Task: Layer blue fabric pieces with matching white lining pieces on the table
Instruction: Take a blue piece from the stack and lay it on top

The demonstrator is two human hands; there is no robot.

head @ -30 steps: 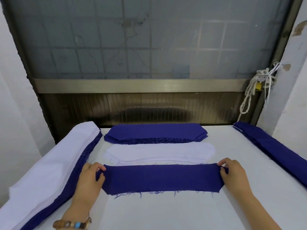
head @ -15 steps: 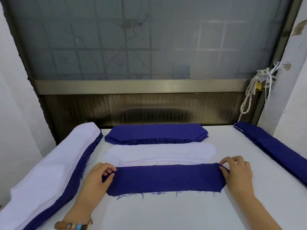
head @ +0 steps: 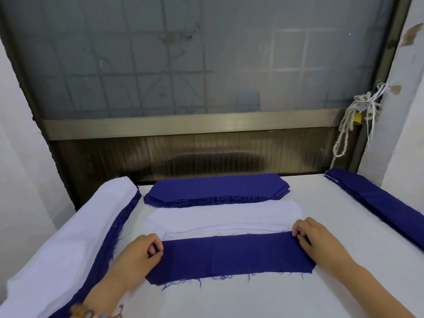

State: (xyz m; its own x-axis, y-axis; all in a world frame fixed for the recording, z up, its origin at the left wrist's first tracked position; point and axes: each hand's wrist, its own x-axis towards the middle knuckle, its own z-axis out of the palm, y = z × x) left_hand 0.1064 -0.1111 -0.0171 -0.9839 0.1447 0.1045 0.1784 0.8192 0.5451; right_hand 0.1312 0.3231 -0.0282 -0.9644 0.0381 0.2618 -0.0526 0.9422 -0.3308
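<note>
Blue piece (head: pixel 231 255) nudged against the lining stack (head: pixel 224 216)

Since a second ago the piece has slid slightly right and up to the white stack's near edge on the table (head: pixel 229 299). The left hand (head: pixel 137 255) and right hand (head: pixel 319 242), well apart, each pinch one end. It is woven cloth with clipped corners and a frayed, thready near edge.
</note>
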